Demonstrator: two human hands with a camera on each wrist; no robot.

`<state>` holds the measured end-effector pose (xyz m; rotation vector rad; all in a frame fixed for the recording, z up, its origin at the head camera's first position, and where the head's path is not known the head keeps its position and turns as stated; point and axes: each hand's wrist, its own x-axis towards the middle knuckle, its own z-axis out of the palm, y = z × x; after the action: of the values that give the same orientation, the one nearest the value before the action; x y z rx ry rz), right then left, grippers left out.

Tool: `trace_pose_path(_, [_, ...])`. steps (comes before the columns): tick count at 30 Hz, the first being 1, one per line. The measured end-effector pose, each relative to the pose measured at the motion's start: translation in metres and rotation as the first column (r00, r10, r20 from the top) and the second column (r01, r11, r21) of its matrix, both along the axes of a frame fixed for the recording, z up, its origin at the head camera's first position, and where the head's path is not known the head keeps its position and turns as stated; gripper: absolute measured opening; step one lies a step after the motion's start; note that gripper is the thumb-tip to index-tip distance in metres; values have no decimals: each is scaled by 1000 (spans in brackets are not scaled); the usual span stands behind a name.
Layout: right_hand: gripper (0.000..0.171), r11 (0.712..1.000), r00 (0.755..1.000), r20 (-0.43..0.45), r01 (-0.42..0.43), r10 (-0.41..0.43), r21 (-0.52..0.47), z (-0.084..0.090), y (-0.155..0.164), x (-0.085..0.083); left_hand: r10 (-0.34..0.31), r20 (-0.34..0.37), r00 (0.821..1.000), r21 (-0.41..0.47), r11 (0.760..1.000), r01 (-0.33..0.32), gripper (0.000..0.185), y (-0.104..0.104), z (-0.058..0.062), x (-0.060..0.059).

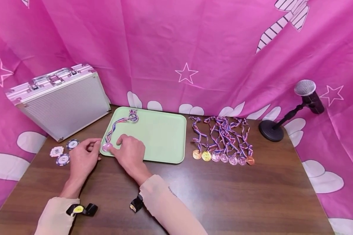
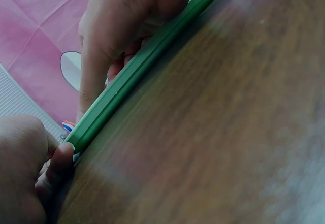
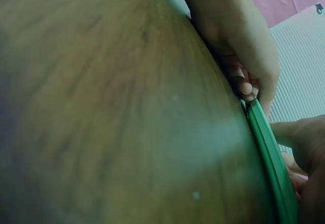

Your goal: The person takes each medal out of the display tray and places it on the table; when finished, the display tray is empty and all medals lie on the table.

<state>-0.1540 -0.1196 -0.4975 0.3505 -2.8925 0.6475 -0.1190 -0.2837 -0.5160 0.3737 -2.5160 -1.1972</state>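
A pale green tray (image 1: 161,140) lies on the table, its front rim (image 2: 119,94) seen edge-on in the left wrist view. On its left side lies a medal (image 1: 107,147) with a striped ribbon (image 1: 113,127) running up to a bunched end near the back rim. My left hand (image 1: 83,158) pinches the tray's front left corner, thumb tip at the rim. Over the tray, my right hand (image 1: 130,151) touches the medal with its outstretched thumb, the other fingers loosely bent above the tray.
Right of the tray, several medals (image 1: 224,158) with ribbons lie in a row. A silver case (image 1: 64,104) stands back left, with 3 poker chips (image 1: 62,159) before it. A microphone (image 1: 307,93) on a stand is at the right. A pink curtain (image 1: 164,49) hangs behind.
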Motion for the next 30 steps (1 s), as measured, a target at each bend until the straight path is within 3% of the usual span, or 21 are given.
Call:
trace_pose_path(4, [35,1000,999,33,-20,21,-21,1,5,-1,-4,-4,1000,12,1000,4,31,2,0,1])
trace_pose_path(9, [25,985,986,134,-77,98,-154,6,20,-5,-9,-2,1000,27,1000,9,31,2,1,1])
trace_pose_path(15, [9,963,977,151,-109,149,-245,-13,44,-21,3,13,1000,14,1000,-4,31,2,2,1])
trace_pose_path(18, [6,954,970,176,-118,171,-277,-13,61,-25,3,8,1000,11,1000,-3,31,2,2,1])
trace_pose_path(25, [13,950,970,190,-90,152,-298,-23,87,-37,4,19,1000,4,1000,-4,31,2,3,1])
trace_pose_path(30, [16,951,970,201,-71,136,-301,0,92,-24,-2,10,1000,9,1000,1,32,2,3,1])
